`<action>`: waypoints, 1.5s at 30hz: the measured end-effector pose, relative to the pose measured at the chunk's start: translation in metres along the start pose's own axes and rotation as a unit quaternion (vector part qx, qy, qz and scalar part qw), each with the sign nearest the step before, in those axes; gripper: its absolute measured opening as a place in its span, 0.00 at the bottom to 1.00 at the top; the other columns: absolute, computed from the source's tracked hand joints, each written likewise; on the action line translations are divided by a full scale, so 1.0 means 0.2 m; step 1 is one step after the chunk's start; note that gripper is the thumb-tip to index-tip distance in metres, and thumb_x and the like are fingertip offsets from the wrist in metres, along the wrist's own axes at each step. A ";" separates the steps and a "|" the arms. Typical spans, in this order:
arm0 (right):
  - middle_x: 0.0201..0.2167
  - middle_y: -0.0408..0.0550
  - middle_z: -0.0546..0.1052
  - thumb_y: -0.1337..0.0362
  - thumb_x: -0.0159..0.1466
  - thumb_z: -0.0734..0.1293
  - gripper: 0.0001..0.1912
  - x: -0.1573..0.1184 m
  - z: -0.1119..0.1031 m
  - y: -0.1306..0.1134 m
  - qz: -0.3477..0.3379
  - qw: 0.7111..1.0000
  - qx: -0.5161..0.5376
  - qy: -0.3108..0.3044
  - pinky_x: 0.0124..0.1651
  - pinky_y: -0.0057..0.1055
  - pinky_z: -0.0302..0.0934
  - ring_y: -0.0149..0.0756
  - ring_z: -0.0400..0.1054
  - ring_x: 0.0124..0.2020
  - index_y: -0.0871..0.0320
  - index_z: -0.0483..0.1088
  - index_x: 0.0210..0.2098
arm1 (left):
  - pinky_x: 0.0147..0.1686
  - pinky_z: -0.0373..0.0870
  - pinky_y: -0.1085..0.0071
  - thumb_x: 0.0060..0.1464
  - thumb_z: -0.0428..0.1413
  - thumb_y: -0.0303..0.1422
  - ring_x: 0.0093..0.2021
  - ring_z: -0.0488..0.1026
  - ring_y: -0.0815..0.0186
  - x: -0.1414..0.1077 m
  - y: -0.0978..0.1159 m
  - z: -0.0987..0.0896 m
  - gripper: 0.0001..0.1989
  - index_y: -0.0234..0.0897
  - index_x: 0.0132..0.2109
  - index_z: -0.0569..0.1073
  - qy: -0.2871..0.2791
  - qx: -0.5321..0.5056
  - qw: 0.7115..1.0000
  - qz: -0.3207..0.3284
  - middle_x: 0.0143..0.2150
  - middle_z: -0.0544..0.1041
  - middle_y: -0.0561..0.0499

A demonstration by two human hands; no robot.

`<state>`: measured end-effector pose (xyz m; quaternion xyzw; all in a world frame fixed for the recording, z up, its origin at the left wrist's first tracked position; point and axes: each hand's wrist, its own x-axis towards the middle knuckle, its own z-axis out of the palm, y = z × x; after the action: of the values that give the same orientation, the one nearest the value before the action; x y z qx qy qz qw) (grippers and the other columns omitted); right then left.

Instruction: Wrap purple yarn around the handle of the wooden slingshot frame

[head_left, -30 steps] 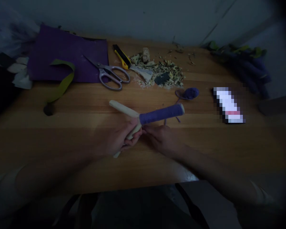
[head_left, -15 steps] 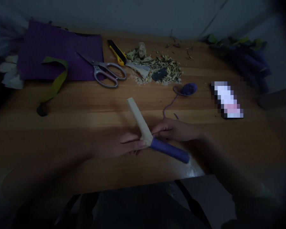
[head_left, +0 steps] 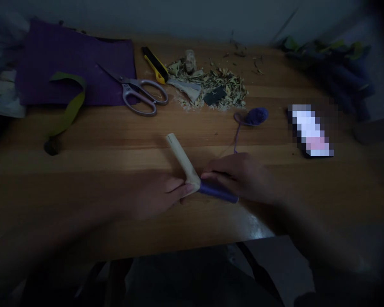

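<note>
My left hand (head_left: 158, 192) is closed around the fork of a peeled wooden stick (head_left: 181, 155), thumb pressed at the joint. One pale bare prong points up and to the left. The other arm (head_left: 216, 191), wound in purple yarn, points right and slightly down. My right hand (head_left: 243, 175) is closed in a pinch just above the wound arm, close to the joint. From under it a strand of purple yarn (head_left: 236, 138) runs back to a small yarn ball (head_left: 257, 116) on the table. The fingertips partly hide the yarn.
Behind lie scissors (head_left: 144, 97) across a purple sheet (head_left: 73, 64), a yellow utility knife (head_left: 156, 66) and a heap of wood shavings (head_left: 227, 85). A green strip (head_left: 72, 111) is at left. A blurred phone (head_left: 312, 132) and a purple-blue bundle (head_left: 339, 76) are at right.
My right hand has come up over the wound arm, drawing the yarn strand straighter. The forked stick has turned slightly, its wound arm lying flatter. My left hand keeps its hold.
</note>
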<state>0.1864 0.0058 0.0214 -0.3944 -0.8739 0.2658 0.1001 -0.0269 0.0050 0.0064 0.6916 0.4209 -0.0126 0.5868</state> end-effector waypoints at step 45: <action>0.21 0.39 0.71 0.67 0.63 0.59 0.09 0.05 0.21 -0.05 0.100 0.971 0.186 0.114 0.29 0.21 0.57 0.25 0.63 0.22 0.59 0.70 0.31 | 0.13 0.48 0.79 0.59 0.38 0.46 0.14 0.51 0.75 0.02 -0.02 0.07 0.19 0.38 0.29 0.61 0.120 -0.326 0.938 0.026 0.15 0.53 0.60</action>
<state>0.1563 -0.0081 -0.0090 -0.4820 -0.7480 0.3857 0.2437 -0.0208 -0.0036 -0.0035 0.4697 0.4509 0.2232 0.7254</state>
